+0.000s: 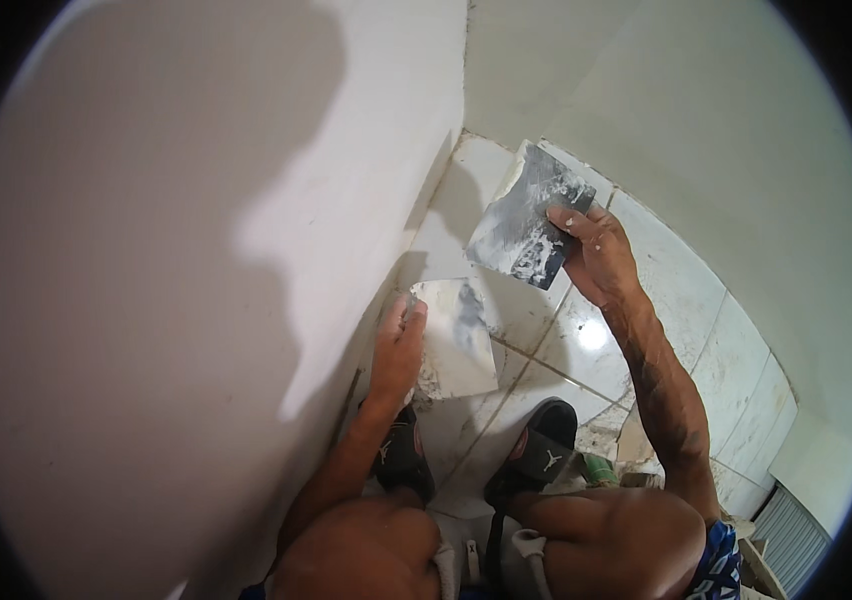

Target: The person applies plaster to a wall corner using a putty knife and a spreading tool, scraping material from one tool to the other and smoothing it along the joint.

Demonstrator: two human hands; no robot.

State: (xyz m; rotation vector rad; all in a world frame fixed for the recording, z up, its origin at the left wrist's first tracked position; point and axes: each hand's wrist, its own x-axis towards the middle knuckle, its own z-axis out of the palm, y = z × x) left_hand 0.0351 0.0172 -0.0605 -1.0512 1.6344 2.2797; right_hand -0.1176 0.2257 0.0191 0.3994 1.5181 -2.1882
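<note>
My right hand (602, 258) is closed on a wide, dark putty spreader (524, 222), thumb on its upper face. Grey and white smears cover that blade, and thick white putty lines its far left edge. Lower and to the left, my left hand (399, 352) grips the left side of a second putty spreader (459, 345), whose face is mostly coated white with a grey patch. The two spreaders are held apart, over the tiled floor. Part of the left fingers' grip is hidden.
A white wall (176, 250) rises close on my left, meeting another wall (706, 110) at a far corner. White floor tiles (586, 330) carry dirt and splatter. My sandalled feet (536, 450) are below; a green object (598, 469) and debris lie right of them.
</note>
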